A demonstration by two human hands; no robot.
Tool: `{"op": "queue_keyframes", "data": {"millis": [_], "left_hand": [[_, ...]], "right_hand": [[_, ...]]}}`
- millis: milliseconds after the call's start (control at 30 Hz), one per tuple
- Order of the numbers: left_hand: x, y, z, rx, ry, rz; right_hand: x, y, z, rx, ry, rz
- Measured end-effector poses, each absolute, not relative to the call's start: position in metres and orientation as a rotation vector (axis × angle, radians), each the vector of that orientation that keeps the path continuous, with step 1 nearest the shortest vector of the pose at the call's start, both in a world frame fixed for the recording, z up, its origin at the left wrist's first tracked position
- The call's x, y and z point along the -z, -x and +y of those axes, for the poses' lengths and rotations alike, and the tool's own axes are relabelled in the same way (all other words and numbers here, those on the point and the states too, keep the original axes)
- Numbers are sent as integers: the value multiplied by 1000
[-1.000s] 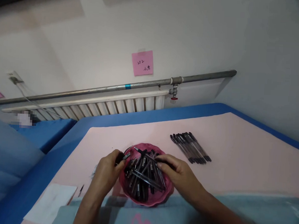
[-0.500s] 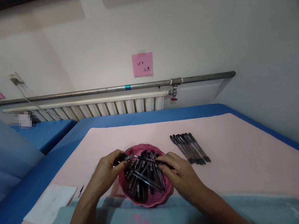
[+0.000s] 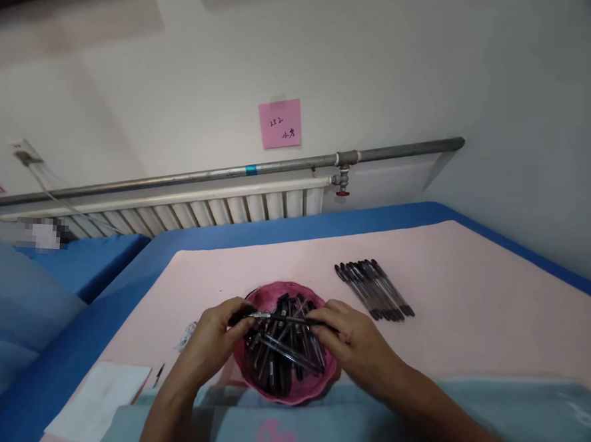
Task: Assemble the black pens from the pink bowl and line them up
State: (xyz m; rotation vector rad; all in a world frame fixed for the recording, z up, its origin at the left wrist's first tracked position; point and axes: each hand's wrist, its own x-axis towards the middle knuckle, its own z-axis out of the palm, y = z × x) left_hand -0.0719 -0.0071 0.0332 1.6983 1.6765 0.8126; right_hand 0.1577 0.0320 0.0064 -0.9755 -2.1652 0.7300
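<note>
A pink scalloped bowl [image 3: 333, 378] stands in front of me, full of loose clear-and-black pens [image 3: 287, 352]. Above its rim a pen [image 3: 289, 319] lies level between my two hands. My left hand [image 3: 213, 336] pinches its left end, where a dark piece and a silvery part show; I cannot tell if that dark piece is a cap. Thumb and fingers of my right hand [image 3: 356, 338] are closed on the other end, partly hiding it. To the right, several capped pens [image 3: 375, 291] lie side by side in a slanting row.
Pink sheeting [image 3: 471, 292] covers the blue-edged table [image 3: 275, 223]. At the left are a white paper [image 3: 99, 396], a small dark pen-like piece [image 3: 159, 375] and a crumpled clear bit [image 3: 187, 336]. A blue-green cloth [image 3: 504, 414] lies along the front. Behind stands a radiator [image 3: 236, 209].
The two parts of the held pen, which met at a slight angle, are now in a straight line. Both hands keep their grip, and the view has shifted slightly.
</note>
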Motion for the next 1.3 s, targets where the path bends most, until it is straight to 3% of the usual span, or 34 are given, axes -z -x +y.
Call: {"op": "queue_keyframes", "data": {"millis": [167, 433, 800, 933, 1133, 1300], "left_hand": [[-31, 78, -8, -812, -1613, 1528], [-27, 70, -7, -794, -1579, 1453], [-28, 57, -9, -908, -1490, 1436], [-32, 55, -8, -1035, -1371, 1507], [-24, 61, -4, -940, -1456, 1545], [-20, 63, -4, -888, -1476, 1572]], "right_hand": [[-6, -158, 33, -915, 952, -2103], [-5, -155, 29, -890, 932, -2132], [-14, -162, 26, -337, 918, -2449], [-12, -178, 42, -210, 1135, -2217], [3, -224, 84, -137, 1720, -1925], [20, -252, 103, -89, 1896, -1889]]}}
